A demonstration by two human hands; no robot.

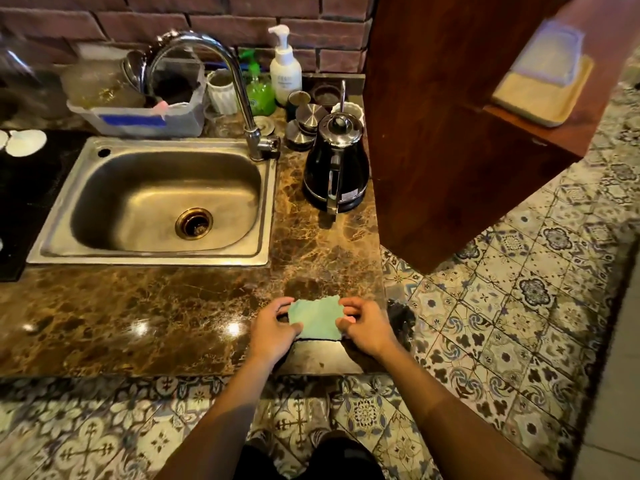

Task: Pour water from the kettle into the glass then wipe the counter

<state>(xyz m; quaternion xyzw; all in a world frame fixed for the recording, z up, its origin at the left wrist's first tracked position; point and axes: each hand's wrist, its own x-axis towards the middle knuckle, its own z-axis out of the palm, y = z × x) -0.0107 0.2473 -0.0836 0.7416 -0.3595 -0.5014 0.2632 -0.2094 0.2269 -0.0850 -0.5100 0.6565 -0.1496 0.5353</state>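
A light green cloth [315, 318] lies on the brown marble counter [173, 306] near its front right corner. My left hand [273, 329] grips the cloth's left edge and my right hand [367, 327] grips its right edge, holding it stretched between them. A black kettle [336, 168] with a chrome lid stands upright on the counter to the right of the sink, well behind the cloth, its handle facing me. I cannot make out the glass among the items at the back.
A steel sink [162, 199] with a curved tap [242, 98] fills the counter's left middle. Behind it stand a soap pump bottle [285, 69], cups, metal lids and a plastic tub. A dark wooden cabinet [450, 133] rises at right. Patterned floor tiles lie below.
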